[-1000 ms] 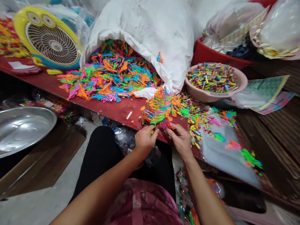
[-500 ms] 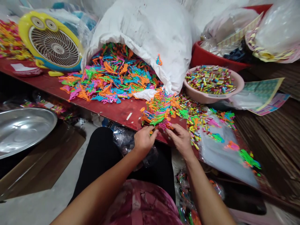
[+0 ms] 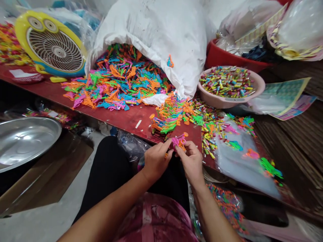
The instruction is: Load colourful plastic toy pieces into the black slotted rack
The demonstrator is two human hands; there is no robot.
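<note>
My left hand [image 3: 156,158] and my right hand [image 3: 191,162] meet just off the near edge of the red table [image 3: 118,118]. Between their fingertips is a small bunch of pink and orange plastic toys [image 3: 179,139], too small to tell the exact kind. Both hands are closed on it, the fingers partly hiding it. A bit of orange also shows by my left thumb. Just beyond the hands lies a neat row of similar toys [image 3: 165,119], orange, green, blue and pink, overlapping one another.
A white sack [image 3: 161,27] spills a heap of colourful plastic toys [image 3: 121,84]. To the right stand a pink basin [image 3: 222,101] of small wrapped tubes and clear plastic bags [image 3: 237,171]. A yellow fan [image 3: 57,50] and a metal bowl [image 3: 27,141] are at left.
Both hands have drawn back from the row toward my body, bringing the pink and orange toys with them. The view has shifted slightly.
</note>
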